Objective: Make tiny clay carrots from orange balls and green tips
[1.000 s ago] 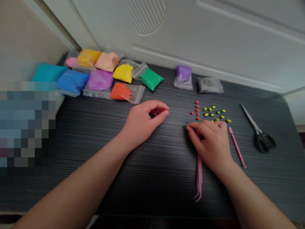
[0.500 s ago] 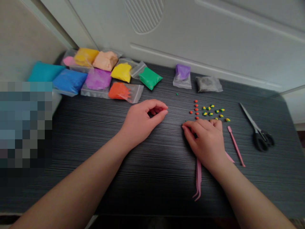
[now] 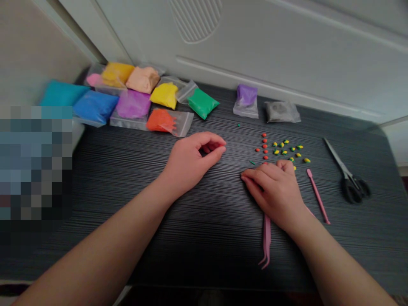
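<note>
Dark grained table (image 3: 197,246) runs between the hands and down to its near edge. The left hand's (image 3: 191,165) grip curls; I cannot tell whether its fingertips meet. The right hand's (image 3: 277,191) grip is together at thumb and forefinger, contents hidden, a green sliver (image 3: 252,162) just beyond. It partly covers pink tweezers (image 3: 267,238). A pale panel (image 3: 287,59) rises behind.

We could not read any words, numbers or signs. We looked at the orange bag (image 3: 162,120), the green bag (image 3: 203,103), the gray bag (image 3: 281,111), the scissors (image 3: 346,175) and the pink tweezers (image 3: 267,238), and saw no letters clear enough.
</note>
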Demonstrator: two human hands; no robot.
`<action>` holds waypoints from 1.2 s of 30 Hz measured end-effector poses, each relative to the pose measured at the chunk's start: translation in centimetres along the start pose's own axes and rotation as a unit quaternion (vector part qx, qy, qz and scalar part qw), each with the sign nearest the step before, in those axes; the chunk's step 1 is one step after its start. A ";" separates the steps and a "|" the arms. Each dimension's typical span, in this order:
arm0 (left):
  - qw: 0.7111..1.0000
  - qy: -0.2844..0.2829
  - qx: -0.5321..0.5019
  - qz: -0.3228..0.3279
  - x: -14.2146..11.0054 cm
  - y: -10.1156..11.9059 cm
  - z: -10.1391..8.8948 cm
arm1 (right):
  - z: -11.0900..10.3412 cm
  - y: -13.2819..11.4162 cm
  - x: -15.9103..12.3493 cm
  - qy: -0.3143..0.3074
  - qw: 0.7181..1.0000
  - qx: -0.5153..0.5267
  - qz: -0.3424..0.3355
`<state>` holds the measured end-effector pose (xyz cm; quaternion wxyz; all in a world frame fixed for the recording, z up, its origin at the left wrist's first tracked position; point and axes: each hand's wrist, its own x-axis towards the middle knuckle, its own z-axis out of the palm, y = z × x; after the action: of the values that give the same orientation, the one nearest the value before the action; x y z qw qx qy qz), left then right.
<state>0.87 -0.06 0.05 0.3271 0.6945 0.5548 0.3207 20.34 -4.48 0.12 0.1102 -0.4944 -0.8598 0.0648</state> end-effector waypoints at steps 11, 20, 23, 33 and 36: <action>1.000 0.004 -0.005 0.007 0.0 -0.1 0.1 | -1.1 0.0 -0.8 -0.014 1.000 0.001 0.018; 1.000 0.003 -0.005 0.007 0.1 -0.1 0.1 | -1.2 -0.7 -1.3 -0.044 0.998 -0.037 -0.001; 1.000 0.004 -0.004 0.007 0.0 -0.1 0.1 | -1.1 -0.9 -1.4 -0.051 0.998 -0.045 0.000; 1.000 0.002 -0.006 0.004 0.0 -0.1 0.1 | -1.0 -1.1 -1.5 -0.064 0.996 -0.069 0.001; 1.000 0.002 -0.008 0.004 0.0 0.0 0.1 | -1.0 -1.3 -1.6 -0.068 0.996 -0.065 0.000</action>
<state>0.91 -0.02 -0.02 0.3305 0.6931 0.5504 0.3279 20.34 -6.54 1.16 0.0193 -0.4952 -0.8675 0.0423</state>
